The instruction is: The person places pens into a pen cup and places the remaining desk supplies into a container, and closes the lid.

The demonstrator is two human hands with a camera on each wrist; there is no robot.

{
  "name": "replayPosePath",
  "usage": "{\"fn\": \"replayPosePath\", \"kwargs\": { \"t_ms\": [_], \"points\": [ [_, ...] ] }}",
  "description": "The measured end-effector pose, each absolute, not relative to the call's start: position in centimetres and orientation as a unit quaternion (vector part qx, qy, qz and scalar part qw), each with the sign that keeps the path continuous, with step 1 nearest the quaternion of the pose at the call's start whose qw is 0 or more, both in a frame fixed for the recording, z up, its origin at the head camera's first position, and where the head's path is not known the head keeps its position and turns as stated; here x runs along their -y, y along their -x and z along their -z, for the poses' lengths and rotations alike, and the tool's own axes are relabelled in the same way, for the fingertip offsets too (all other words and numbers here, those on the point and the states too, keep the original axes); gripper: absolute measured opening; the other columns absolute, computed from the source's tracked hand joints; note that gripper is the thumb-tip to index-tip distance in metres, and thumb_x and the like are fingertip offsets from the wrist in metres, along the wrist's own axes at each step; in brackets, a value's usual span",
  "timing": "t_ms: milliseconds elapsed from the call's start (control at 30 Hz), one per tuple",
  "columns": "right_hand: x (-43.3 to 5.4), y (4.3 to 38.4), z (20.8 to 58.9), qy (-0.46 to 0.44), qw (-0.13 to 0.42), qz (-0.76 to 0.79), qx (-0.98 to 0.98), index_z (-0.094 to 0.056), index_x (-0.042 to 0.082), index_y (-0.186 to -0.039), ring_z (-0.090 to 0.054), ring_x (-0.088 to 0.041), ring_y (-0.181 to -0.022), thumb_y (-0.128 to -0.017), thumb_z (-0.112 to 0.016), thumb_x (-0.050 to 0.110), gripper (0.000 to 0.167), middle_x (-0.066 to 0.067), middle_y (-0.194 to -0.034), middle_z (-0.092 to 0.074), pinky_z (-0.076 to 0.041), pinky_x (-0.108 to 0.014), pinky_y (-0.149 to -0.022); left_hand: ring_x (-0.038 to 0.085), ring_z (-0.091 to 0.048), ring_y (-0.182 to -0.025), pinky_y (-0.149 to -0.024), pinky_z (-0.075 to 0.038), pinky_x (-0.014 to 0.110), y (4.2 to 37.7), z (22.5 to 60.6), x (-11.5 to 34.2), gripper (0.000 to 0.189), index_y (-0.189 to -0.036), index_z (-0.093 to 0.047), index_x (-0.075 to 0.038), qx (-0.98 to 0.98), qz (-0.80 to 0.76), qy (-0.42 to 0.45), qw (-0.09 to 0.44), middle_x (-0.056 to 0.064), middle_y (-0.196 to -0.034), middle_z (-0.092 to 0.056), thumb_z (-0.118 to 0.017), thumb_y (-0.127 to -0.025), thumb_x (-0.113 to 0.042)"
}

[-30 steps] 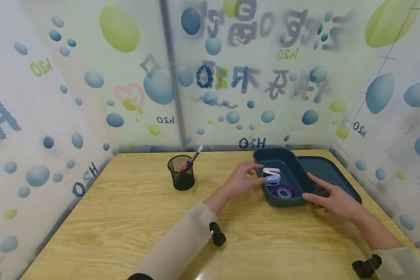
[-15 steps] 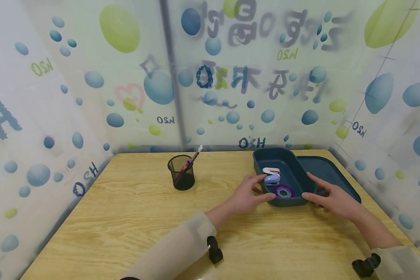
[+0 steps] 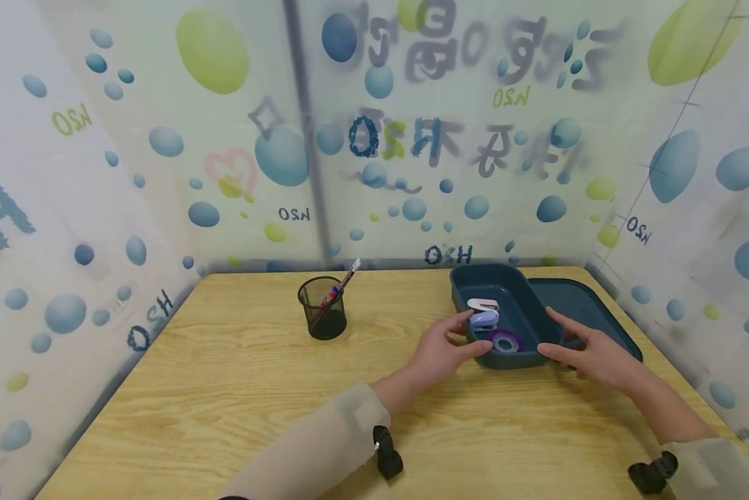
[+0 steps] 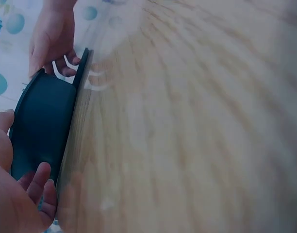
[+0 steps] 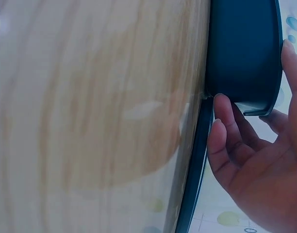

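A dark blue rectangular box (image 3: 525,316) stands on the right part of the table. In it, along the left wall, lie a white mini stapler (image 3: 483,304), a lilac mini stapler (image 3: 484,319) and a purple ring-shaped roll (image 3: 505,341), which looks like tape. My left hand (image 3: 439,351) holds the box's near-left side, thumb on the rim, its lower fingers curled by the outer wall in the left wrist view. On the opposite side my right hand (image 3: 593,354) grips the right wall; the right wrist view shows its fingers (image 5: 226,114) curled at the base.
A flat dark blue lid (image 3: 583,309) lies on the table, right of the box and partly behind it. Left of the box stands a black mesh pen cup (image 3: 325,316) with pens (image 3: 348,278) in it. Patterned curtains (image 3: 374,173) enclose the wooden table (image 3: 237,389).
My left hand has left the lilac stapler and come nearer along the box's left side, thumb now on the near rim. The right hand and the box have stayed in place.
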State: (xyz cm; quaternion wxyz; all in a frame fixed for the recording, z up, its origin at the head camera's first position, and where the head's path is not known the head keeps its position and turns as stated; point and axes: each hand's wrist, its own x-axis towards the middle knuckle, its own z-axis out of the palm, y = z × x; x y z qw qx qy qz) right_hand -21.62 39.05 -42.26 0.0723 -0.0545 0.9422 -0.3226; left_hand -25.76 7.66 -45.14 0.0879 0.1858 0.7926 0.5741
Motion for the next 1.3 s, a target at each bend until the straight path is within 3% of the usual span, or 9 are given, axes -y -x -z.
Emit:
{"fn": "replayPosePath", "kwargs": {
  "t_ms": [367, 567, 833, 967, 1167, 1300],
  "points": [
    [-39.0, 21.8, 41.9, 0.054, 0.081, 0.304, -0.948, -0.013, 0.015, -0.178, -0.063, -0.021, -0.08, -0.107, -0.067, 0.056, 0.098, -0.009, -0.102, -0.063, -0.053, -0.033, -0.066, 0.014, -0.064, -0.097, -0.076, -0.058, 0.028, 25.5, 45.2, -7.7, 0.069, -0.159, -0.06, -0.033, -0.79, -0.584, -0.164, 0.095, 0.002, -0.123, -0.071, -0.087, -0.096, -0.043],
    [-40.1, 21.5, 41.6, 0.075, 0.047, 0.3, -0.95, -0.011, 0.008, -0.177, -0.071, -0.019, -0.09, -0.112, -0.062, 0.05, 0.093, -0.028, -0.131, -0.068, -0.055, -0.034, -0.067, 0.014, -0.064, -0.098, -0.076, -0.058, 0.028, 25.5, 45.2, -7.7, 0.07, -0.16, -0.058, -0.029, -0.787, -0.584, -0.172, 0.101, 0.003, -0.123, -0.071, -0.085, -0.097, -0.043],
    [-44.8, 20.8, 41.8, 0.065, 0.009, 0.31, -0.949, -0.052, -0.001, -0.16, -0.071, -0.008, -0.091, -0.116, -0.056, 0.04, 0.06, -0.025, -0.135, -0.071, -0.056, -0.032, -0.067, 0.015, -0.064, -0.096, -0.076, -0.057, 0.028, 25.5, 45.1, -7.6, 0.071, -0.161, -0.058, -0.03, -0.783, -0.59, -0.169, 0.105, 0.004, -0.124, -0.07, -0.085, -0.097, -0.042],
    [-47.0, 20.4, 41.7, 0.043, 0.025, 0.295, -0.954, -0.061, -0.003, -0.15, -0.065, -0.006, -0.089, -0.115, -0.059, 0.038, 0.054, -0.024, -0.137, -0.069, -0.055, -0.031, -0.068, 0.014, -0.064, -0.097, -0.076, -0.057, 0.028, 25.5, 45.1, -7.7, 0.07, -0.16, -0.059, -0.033, -0.784, -0.59, -0.163, 0.104, 0.003, -0.123, -0.07, -0.086, -0.097, -0.042],
    [-49.4, 20.3, 42.0, 0.034, 0.04, 0.26, -0.964, -0.073, -0.005, -0.128, -0.067, -0.017, -0.093, -0.112, -0.065, 0.022, 0.033, -0.021, -0.121, -0.072, -0.056, -0.034, -0.071, 0.013, -0.064, -0.097, -0.076, -0.057, 0.028, 25.5, 45.1, -7.8, 0.07, -0.16, -0.059, -0.031, -0.786, -0.589, -0.161, 0.101, 0.001, -0.122, -0.071, -0.086, -0.097, -0.042],
    [-50.4, 20.2, 42.5, 0.018, 0.068, 0.253, -0.965, -0.075, -0.002, -0.123, -0.066, -0.019, -0.094, -0.11, -0.069, 0.024, 0.031, -0.016, -0.116, -0.074, -0.054, -0.034, -0.07, 0.014, -0.064, -0.097, -0.075, -0.057, 0.028, 25.5, 45.1, -7.8, 0.069, -0.16, -0.059, -0.032, -0.785, -0.59, -0.161, 0.102, 0.001, -0.121, -0.071, -0.086, -0.097, -0.042]
  ]
}}
